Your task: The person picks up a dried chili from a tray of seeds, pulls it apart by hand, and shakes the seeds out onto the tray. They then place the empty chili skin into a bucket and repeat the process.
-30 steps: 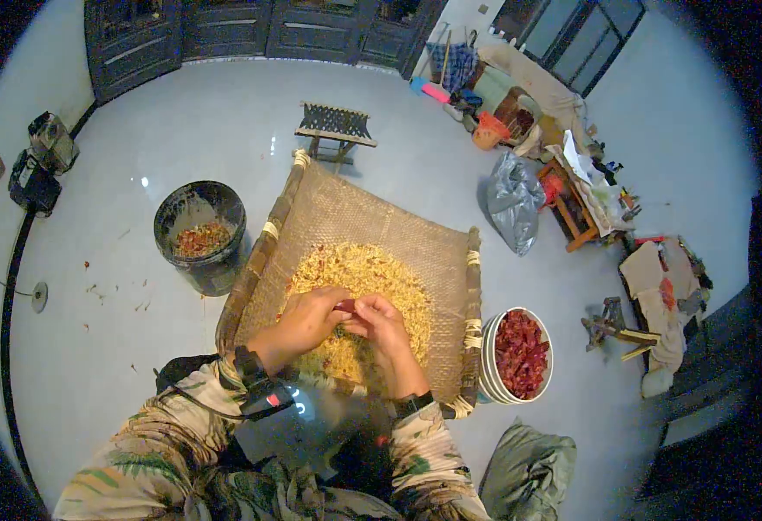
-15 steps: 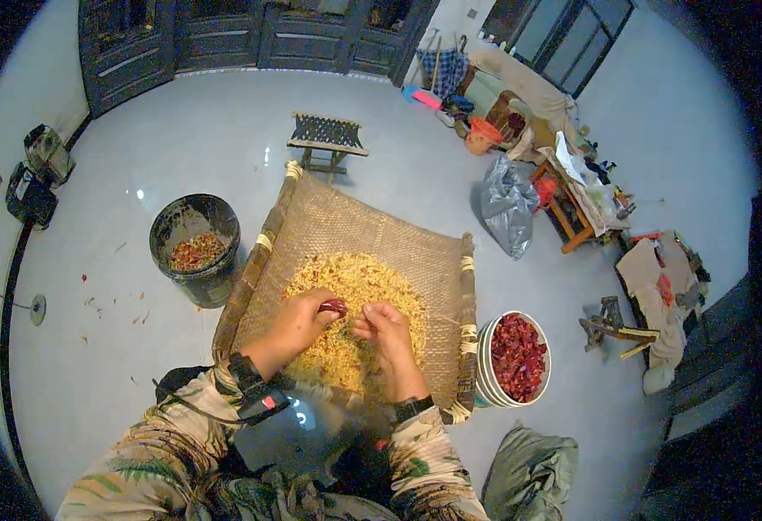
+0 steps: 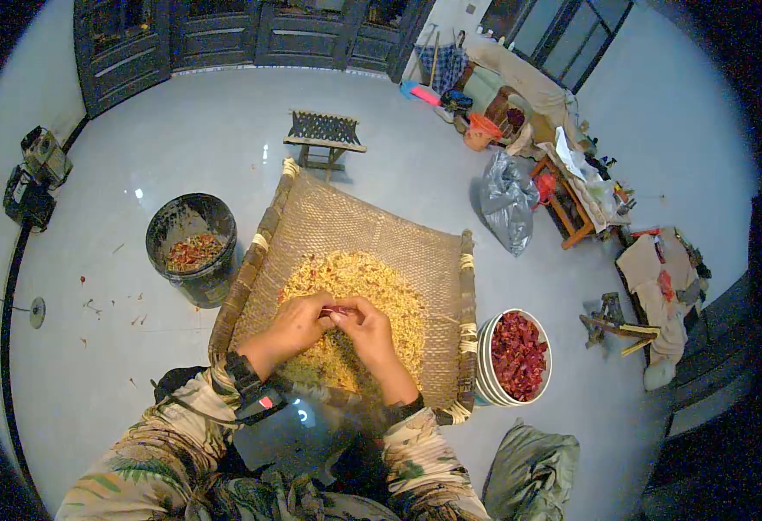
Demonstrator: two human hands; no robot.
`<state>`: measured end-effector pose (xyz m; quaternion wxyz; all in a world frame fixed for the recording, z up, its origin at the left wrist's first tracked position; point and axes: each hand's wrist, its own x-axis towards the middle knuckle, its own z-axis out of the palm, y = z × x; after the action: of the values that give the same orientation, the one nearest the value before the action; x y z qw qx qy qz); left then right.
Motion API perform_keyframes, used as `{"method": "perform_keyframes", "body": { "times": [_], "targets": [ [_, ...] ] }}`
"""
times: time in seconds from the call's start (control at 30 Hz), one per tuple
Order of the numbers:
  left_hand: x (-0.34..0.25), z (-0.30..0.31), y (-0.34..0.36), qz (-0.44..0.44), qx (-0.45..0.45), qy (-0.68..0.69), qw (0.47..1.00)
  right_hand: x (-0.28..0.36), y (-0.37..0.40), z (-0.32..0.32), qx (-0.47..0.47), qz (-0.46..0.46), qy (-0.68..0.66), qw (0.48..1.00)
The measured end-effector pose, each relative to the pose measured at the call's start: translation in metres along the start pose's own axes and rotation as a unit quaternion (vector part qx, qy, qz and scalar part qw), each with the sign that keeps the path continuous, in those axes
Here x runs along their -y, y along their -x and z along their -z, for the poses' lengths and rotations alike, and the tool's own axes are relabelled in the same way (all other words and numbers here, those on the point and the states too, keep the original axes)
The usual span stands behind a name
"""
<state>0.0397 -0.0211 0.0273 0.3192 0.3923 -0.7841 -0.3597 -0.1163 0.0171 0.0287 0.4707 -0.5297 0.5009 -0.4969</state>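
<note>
A dark red dried chili pepper [image 3: 338,310] is held between my two hands, over a mound of yellow chili seeds [image 3: 381,291]. My left hand [image 3: 298,323] is closed around one end of it. My right hand [image 3: 365,330] pinches at the other end, thumb and fingers together, and covers part of the pepper. The seeds lie on a woven winnowing tray [image 3: 346,213] with a thick bound rim, with a few red bits among them.
A black bucket [image 3: 192,282] with stems and red scraps stands left of the tray. White stacked buckets [image 3: 487,373] of red chili pieces stand right. Beyond the tray is a folding stool [image 3: 325,130]. A grey plastic bag [image 3: 508,204] and green sack [image 3: 533,473] lie to the right.
My right hand has moved left and up to meet my left hand at the chili pepper. Before, the two hands were apart, with the pepper in my left.
</note>
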Motion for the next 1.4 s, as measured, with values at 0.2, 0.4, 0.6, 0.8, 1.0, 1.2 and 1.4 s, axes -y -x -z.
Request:
{"method": "perform_keyframes", "body": {
  "times": [0.2,0.4,0.6,0.8,1.0,1.2,1.4],
  "targets": [
    [-0.011,0.008,0.001,0.029,0.009,-0.003,1.000,0.000,0.000,0.001,-0.015,-0.036,0.000,0.999],
    [-0.026,0.015,0.004,0.029,0.019,0.025,0.999,0.002,0.000,0.007,-0.007,-0.090,-0.086,0.992],
    [-0.038,0.021,0.007,0.019,0.022,0.022,0.999,0.016,0.006,0.007,-0.013,-0.114,-0.149,0.982],
    [-0.049,0.024,0.011,0.007,0.010,0.018,1.000,0.011,0.011,0.008,-0.015,-0.135,-0.190,0.972],
    [-0.027,0.010,0.007,0.006,0.001,0.002,1.000,0.004,0.003,0.015,-0.052,-0.142,-0.154,0.976],
    [-0.016,0.008,0.002,0.083,0.004,0.045,0.996,-0.018,-0.012,0.041,-0.070,-0.141,-0.013,0.987],
    [0.006,-0.005,0.000,0.046,0.012,-0.078,0.996,-0.013,-0.005,0.011,0.003,-0.026,0.023,0.999]
  ]
}}
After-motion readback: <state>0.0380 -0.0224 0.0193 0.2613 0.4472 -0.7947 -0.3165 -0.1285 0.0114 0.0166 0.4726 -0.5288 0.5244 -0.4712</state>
